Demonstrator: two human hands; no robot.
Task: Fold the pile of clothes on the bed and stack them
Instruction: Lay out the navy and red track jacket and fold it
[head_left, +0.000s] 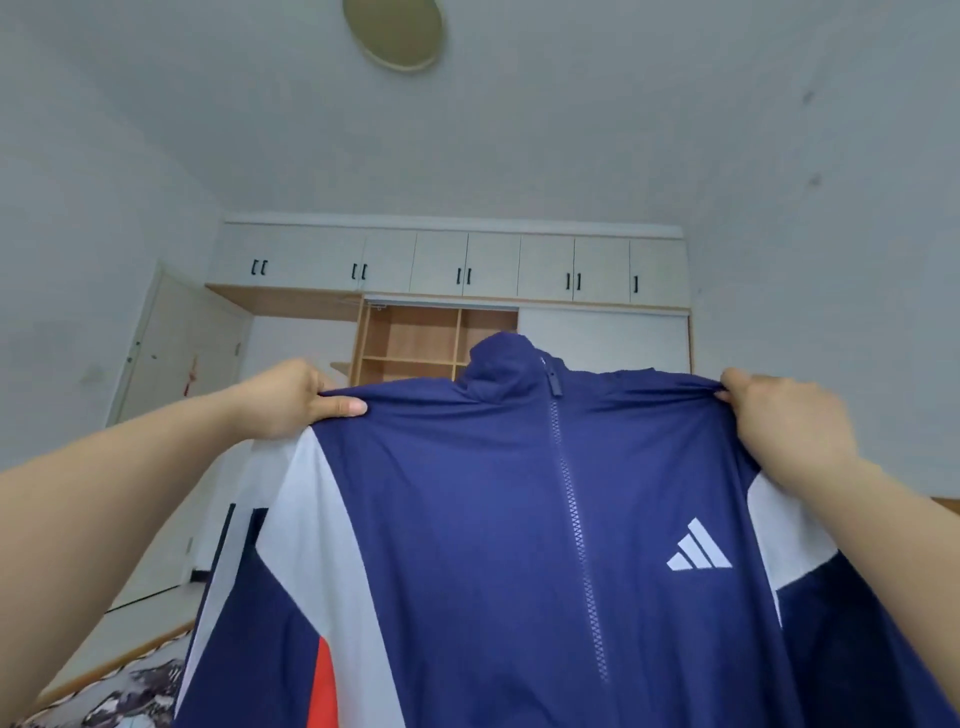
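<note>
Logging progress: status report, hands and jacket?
Left hand and right hand pinch shoulders of navy jacket. Jacket held up, zipped, unfolded. Nothing in the way.

Both forearms are bare to the frame's edge, without sleeves; the left hand and right hand wear no gloves or rings.

- I'm in a home bedroom; a white built-in wardrobe with black handles fills the far wall
- its open wooden shelves sit below
- a patterned bed cover lies beneath me; a white door stands left
</note>
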